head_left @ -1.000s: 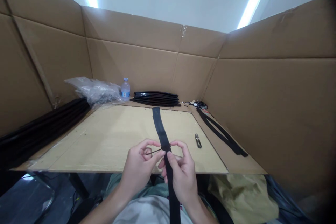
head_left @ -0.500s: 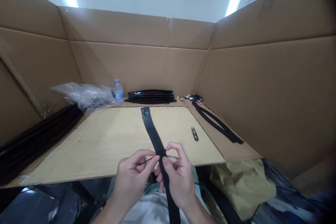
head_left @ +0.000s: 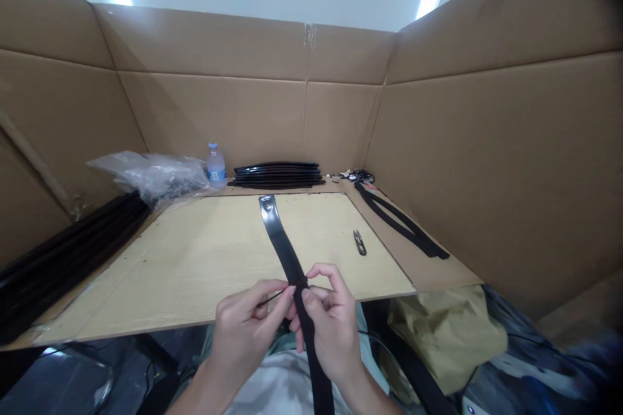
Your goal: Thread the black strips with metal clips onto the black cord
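A long black strap (head_left: pixel 285 249), with a smooth shiny far part and a duller near part, runs from above the board down toward my lap. My right hand (head_left: pixel 333 321) is closed on its right edge, thumb on top, index finger bent by the dark joint (head_left: pixel 298 283) between the two parts. From the left, my left hand (head_left: pixel 250 324) pinches a thin dark cord (head_left: pixel 273 297) against the strap at that joint. Where the cord ends is hidden by the fingers. Thread snips (head_left: pixel 359 242) lie on the board to the right.
A pale board (head_left: pixel 195 259) covers the table inside cardboard walls (head_left: pixel 209 104). Along the back stand a water bottle (head_left: pixel 216 165), clear plastic bags (head_left: pixel 156 175) and stacked black strips (head_left: pixel 275 174). More black strips (head_left: pixel 68 259) lie left; a black strap loop (head_left: pixel 399 224) lies right.
Both hands keep nearly the same hold on the strap and cord. The view has shifted slightly, and the strap's far end catches more light.
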`<state>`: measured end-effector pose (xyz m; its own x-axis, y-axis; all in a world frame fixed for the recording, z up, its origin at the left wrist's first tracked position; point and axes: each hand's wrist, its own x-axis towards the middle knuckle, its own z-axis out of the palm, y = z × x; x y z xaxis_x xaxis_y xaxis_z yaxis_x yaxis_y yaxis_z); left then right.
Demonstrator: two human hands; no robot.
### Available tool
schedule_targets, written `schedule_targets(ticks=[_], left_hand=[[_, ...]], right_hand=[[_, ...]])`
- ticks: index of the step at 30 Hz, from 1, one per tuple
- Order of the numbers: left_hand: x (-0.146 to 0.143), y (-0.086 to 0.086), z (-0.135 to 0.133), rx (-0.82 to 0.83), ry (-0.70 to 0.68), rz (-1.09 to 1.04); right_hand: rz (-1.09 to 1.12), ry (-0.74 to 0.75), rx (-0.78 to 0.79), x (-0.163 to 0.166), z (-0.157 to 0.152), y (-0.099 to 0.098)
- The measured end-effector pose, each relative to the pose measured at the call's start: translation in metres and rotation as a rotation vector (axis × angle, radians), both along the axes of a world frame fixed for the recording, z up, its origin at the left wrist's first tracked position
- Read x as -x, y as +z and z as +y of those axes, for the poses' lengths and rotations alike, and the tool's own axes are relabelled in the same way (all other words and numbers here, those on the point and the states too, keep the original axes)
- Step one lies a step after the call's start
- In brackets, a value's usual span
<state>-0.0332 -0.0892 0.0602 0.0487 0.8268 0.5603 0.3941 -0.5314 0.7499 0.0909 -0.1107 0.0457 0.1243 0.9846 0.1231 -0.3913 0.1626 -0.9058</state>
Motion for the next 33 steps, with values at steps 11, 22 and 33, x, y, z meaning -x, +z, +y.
schedule_targets(ticks=[11,22,33], left_hand=[[0.003,0.005,0.002,0.068,-0.047,0.015],[-0.001,0.006,0.012,0.552,-0.288,-0.303],[-0.004,0.011,0.009,0.642,-0.347,-0.419]], right_hand=[[-0.023,0.008,-0.017,-0.001,0.001,-0.001],[-0.106,-0.025,0.036,0.001,0.006,-0.005],[-0.199,-0.03,-0.009,0.002,0.001,-0.006]])
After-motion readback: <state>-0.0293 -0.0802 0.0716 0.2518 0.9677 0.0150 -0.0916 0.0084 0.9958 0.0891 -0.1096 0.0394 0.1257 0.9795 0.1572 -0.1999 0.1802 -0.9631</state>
